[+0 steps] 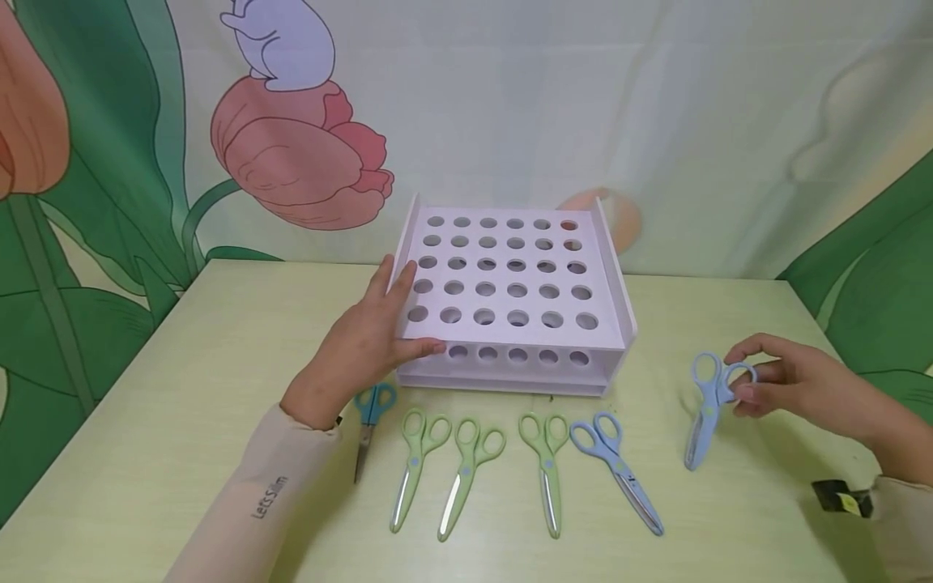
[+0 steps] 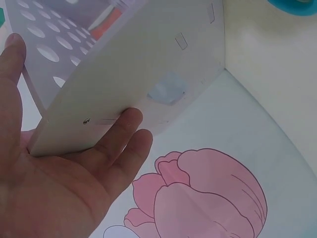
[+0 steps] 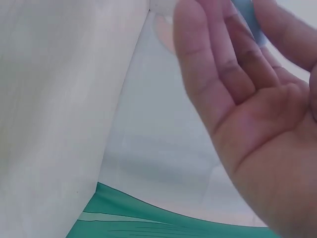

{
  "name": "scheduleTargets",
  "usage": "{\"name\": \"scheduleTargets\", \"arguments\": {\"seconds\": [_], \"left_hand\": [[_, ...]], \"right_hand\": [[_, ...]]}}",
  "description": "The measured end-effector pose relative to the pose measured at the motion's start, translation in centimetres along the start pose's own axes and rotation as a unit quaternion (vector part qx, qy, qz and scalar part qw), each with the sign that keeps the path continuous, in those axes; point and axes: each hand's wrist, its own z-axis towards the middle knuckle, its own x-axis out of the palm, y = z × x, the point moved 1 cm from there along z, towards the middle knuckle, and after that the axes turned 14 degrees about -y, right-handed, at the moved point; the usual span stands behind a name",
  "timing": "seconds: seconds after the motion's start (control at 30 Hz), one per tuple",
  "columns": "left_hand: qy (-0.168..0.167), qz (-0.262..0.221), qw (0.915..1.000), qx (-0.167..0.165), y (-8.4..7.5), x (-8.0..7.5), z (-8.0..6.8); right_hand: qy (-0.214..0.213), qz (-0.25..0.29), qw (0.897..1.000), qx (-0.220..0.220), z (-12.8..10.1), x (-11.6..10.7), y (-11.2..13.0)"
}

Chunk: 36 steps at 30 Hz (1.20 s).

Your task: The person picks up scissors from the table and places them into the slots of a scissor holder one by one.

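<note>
A white rack with rows of round holes [image 1: 618, 279] stands at the back of the table. My left hand [image 1: 357, 340] grips its left side, thumb over the front edge; in the left wrist view the fingers lie along the outer side panel [image 2: 124, 74]. On the right, my right hand [image 1: 809, 385] pinches a handle ring of light blue scissors [image 1: 703, 433], blades pointing down, apart from the rack. Only a blurred blue bit of these scissors [image 3: 250, 20] shows between the fingers in the right wrist view. Whether the scissors' tip touches the table cannot be told.
In front of the rack lie teal scissors [image 1: 367, 429], three green scissors [image 1: 414, 470] and another pair of blue scissors [image 1: 627, 478], handles toward the rack. A printed curtain [image 1: 474, 105] hangs behind the table. A small black tag [image 1: 838, 497] hangs at the right sleeve.
</note>
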Motion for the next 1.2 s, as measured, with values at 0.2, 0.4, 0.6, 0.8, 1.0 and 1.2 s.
{"name": "scheduleTargets", "arguments": {"seconds": [0.2, 0.4, 0.6, 0.8, 1.0, 1.2], "left_hand": [[0.000, -0.003, 1.0000, 0.000, 0.0, 0.0, 0.0], [-0.004, -0.006, 1.0000, 0.003, -0.2, 0.1, 0.1], [-0.012, -0.014, 0.9998, 0.004, -0.2, 0.1, 0.0], [-0.016, -0.029, 0.9994, 0.008, -0.2, 0.1, 0.0], [-0.004, -0.025, 0.9996, -0.012, -0.5, 0.3, 0.4], [-0.003, -0.008, 0.9997, -0.023, -0.6, 0.3, 0.6]], "right_hand": [[-0.063, -0.052, 0.995, -0.052, 0.0, 0.4, 0.5], [-0.150, -0.081, 0.981, -0.087, -0.5, 0.8, 2.3], [-0.235, -0.088, 0.963, -0.096, -0.7, 1.7, 4.9], [-0.272, 0.039, 0.956, -0.100, -0.3, 2.4, 7.0], [-0.281, 0.112, 0.945, -0.126, -0.1, 2.9, 8.1], [-0.290, 0.136, 0.937, -0.141, 0.3, 3.2, 9.4]]}}
